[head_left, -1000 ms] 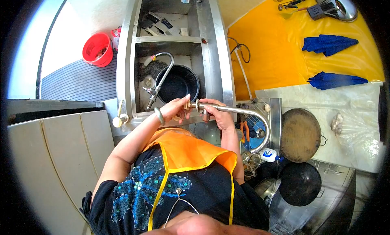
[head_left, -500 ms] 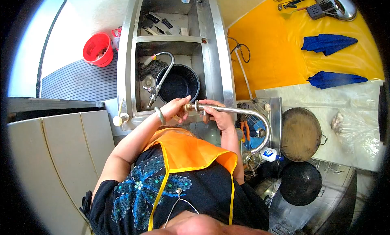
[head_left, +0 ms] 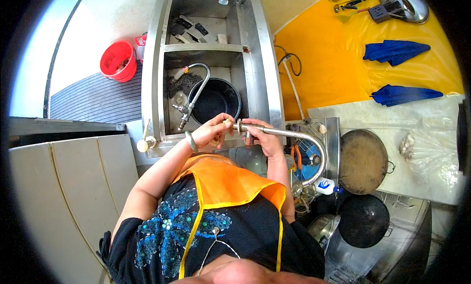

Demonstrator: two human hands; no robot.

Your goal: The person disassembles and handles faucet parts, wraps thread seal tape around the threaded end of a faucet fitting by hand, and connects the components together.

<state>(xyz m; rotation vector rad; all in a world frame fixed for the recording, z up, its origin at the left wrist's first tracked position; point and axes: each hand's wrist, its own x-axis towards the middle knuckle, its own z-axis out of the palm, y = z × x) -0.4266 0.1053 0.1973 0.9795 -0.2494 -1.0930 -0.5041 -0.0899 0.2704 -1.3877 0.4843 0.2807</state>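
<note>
My right hand (head_left: 266, 140) is wrapped around the body of a metal gooseneck faucet (head_left: 297, 134), whose curved spout swings out to the right. A round flange sits near the faucet's inlet end, which carries something pale (head_left: 227, 122). At that end, my left hand (head_left: 211, 134) has its fingers curled, a bangle on the wrist. A small tan object (head_left: 215, 141) shows below the left fingers; its kind is not clear. Just beyond both hands, a black basin (head_left: 216, 101) stands in the steel sink (head_left: 235, 61). Another gooseneck faucet (head_left: 200, 90) lies over the basin's left side.
The far sink compartment holds knives (head_left: 185, 23). A red bucket (head_left: 118, 61) stands at left. To the right are orange-handled pliers (head_left: 296, 157), a white bottle (head_left: 325, 187), a round wooden board (head_left: 364, 162) and a black pan (head_left: 364, 221). Blue cloths (head_left: 396, 52) lie on yellow sheeting.
My left fingers have shifted slightly at the inlet end, and more of the pale material there now shows. My right hand keeps its hold; the faucet is nearly still.
</note>
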